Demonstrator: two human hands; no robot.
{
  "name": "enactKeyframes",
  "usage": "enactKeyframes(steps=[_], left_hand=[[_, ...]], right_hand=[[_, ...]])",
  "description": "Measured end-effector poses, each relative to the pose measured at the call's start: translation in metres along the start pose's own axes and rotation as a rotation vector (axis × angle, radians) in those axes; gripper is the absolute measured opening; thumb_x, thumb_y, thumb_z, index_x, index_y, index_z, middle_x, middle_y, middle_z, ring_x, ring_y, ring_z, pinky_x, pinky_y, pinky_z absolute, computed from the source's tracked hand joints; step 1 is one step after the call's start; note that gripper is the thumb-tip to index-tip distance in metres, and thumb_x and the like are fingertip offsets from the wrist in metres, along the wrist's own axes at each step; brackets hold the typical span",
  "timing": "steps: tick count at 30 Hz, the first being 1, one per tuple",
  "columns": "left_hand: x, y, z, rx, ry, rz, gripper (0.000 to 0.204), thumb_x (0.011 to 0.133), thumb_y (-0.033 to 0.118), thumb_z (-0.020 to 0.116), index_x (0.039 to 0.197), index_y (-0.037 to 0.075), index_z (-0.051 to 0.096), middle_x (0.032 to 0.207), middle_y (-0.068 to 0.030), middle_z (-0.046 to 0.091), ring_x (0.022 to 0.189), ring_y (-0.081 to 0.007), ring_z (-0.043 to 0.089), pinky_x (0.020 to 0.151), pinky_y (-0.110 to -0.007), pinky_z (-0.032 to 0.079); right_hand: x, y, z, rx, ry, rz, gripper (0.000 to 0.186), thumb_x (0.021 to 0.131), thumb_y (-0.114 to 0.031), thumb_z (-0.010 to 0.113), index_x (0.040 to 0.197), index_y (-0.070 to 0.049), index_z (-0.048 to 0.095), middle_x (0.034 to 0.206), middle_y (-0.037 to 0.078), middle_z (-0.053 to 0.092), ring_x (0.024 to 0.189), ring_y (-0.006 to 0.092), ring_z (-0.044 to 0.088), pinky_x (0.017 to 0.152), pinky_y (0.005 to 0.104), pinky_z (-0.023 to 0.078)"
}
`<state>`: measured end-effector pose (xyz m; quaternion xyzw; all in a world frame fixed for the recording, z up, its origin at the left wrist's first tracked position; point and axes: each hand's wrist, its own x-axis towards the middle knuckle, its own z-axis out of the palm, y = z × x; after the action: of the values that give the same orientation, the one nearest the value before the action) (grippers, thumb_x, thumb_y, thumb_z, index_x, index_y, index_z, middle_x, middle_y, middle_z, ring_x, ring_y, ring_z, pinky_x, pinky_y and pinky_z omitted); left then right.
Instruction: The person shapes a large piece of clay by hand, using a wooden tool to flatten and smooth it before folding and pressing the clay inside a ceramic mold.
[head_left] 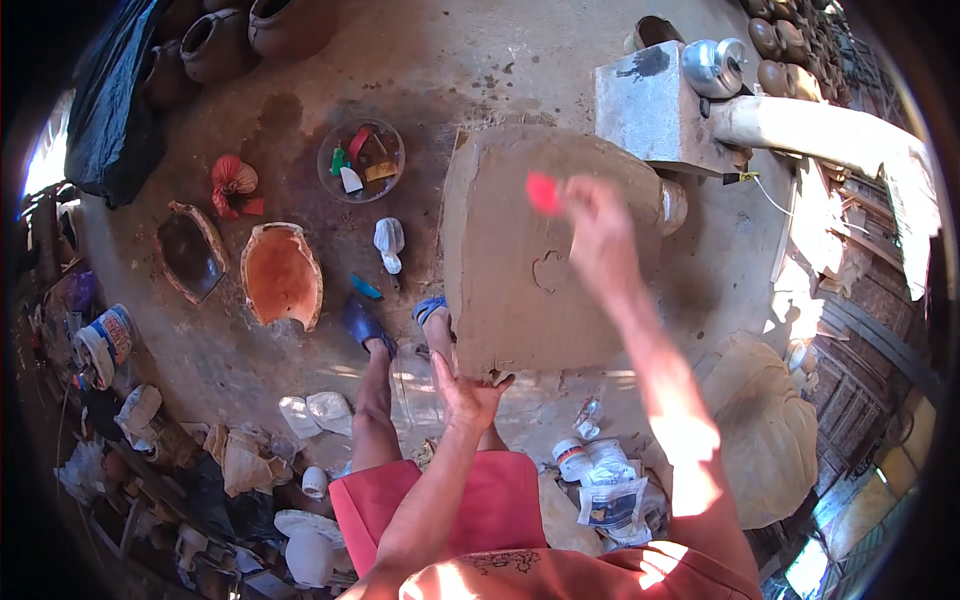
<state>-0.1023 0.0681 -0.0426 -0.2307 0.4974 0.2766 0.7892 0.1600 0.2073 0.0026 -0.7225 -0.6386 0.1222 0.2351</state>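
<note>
A broad, grey-brown clay-coated surface (525, 250), rounded at its back, has a small curved mark near its middle. My right hand (598, 225) is over it, pinching a small red flat piece (543, 193). My left hand (468, 398) is at the front edge of this surface, fingers apart and partly bent; whether they touch the edge I cannot tell. A clear round tub (360, 135) with coloured tools stands to the left, near a white cloth-wrapped object (389, 240) and a blue flat piece (366, 287).
Two broken pottery moulds (283, 275) and a red bundle (233, 178) lie left. Clay pots (213, 55) line the back left. A concrete block (640, 100) carries a metal kettle (713, 68) beside a white pipe (800, 128). Sacks (755, 430) and clutter surround my sandalled feet.
</note>
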Motion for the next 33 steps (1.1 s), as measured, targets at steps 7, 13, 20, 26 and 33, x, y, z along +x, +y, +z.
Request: enactKeyframes(steps=[7,13,20,26,33], left_hand=[[0.026,-0.004,0.038,-0.239,0.131,0.061,0.100,0.087,0.092,0.030,0.158,0.022,0.042,0.165,-0.0019,0.037,0.152,-0.0317,0.031,0.123,-0.058,0.023],[0.043,-0.014,0.033,-0.301,0.286,0.073,0.098,0.088,0.091,0.027,0.153,0.022,0.051,0.159,-0.0056,0.046,0.148,-0.0327,0.039,0.121,-0.061,0.028],[0.031,-0.017,0.036,-0.338,0.179,0.154,0.110,0.080,0.098,0.029,0.158,0.022,0.043,0.165,-0.0047,0.038,0.151,-0.0322,0.033,0.125,-0.056,0.023],[0.028,-0.036,0.027,-0.306,0.088,0.154,0.111,0.078,0.100,0.032,0.160,0.026,0.039,0.165,-0.0031,0.038,0.153,-0.0317,0.031,0.123,-0.062,0.023],[0.018,-0.108,0.007,-0.350,0.183,-0.071,0.093,0.091,0.087,0.036,0.160,0.025,0.027,0.166,-0.0144,0.028,0.148,-0.0407,0.036,0.117,-0.069,0.028]], right_hand=[[-0.040,0.011,0.007,-0.043,-0.161,-0.172,0.035,0.079,0.007,0.062,0.111,-0.002,0.074,0.107,0.011,0.069,0.108,0.0318,0.063,0.095,0.0451,0.053],[-0.199,-0.061,-0.011,-0.001,-0.411,-0.037,0.033,0.077,-0.001,0.068,0.108,-0.005,0.076,0.103,0.008,0.069,0.105,0.0272,0.064,0.093,0.0456,0.053],[-0.020,0.037,-0.036,-0.141,0.107,0.019,0.023,0.087,0.004,0.061,0.103,-0.002,0.074,0.103,0.014,0.072,0.099,0.0325,0.067,0.086,0.0441,0.054],[-0.014,0.073,-0.025,-0.097,-0.040,-0.140,0.030,0.075,0.008,0.062,0.101,-0.002,0.074,0.098,0.014,0.070,0.096,0.0344,0.066,0.085,0.0461,0.054],[-0.212,-0.004,-0.041,-0.033,-0.263,-0.073,0.037,0.075,0.004,0.065,0.110,-0.002,0.075,0.095,0.010,0.068,0.102,0.0287,0.065,0.087,0.0440,0.054]])
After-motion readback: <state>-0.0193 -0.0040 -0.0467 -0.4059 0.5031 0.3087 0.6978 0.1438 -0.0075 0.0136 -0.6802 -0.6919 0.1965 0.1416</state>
